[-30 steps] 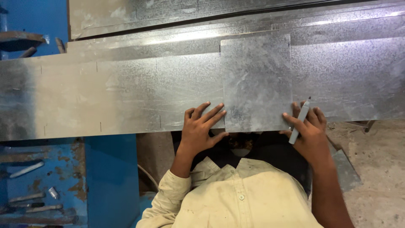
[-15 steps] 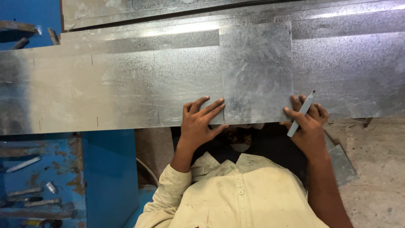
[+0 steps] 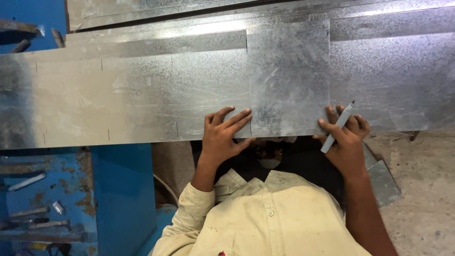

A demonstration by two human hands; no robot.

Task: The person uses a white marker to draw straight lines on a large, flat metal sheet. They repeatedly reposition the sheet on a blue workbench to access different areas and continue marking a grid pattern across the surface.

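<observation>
two hands rest at the lower centre of the frame. the left hand (image 3: pixel 222 135) lies flat, fingers spread, on the lower left corner of a small galvanized metal sheet (image 3: pixel 288 78) lying over a long metal strip (image 3: pixel 132 97). the right hand (image 3: pixel 343 137) grips a grey marker (image 3: pixel 336 128), tip up, seemingly pressing the sheet's lower right corner. blue machine frame (image 3: pixel 123 189) lower left.

A rectangular galvanized metal sheet piece (image 3: pixel 288 80) lies flat atop a long metal strip (image 3: pixel 128 99). A grey marker (image 3: pixel 337 127) slants upright at its lower right corner.
</observation>
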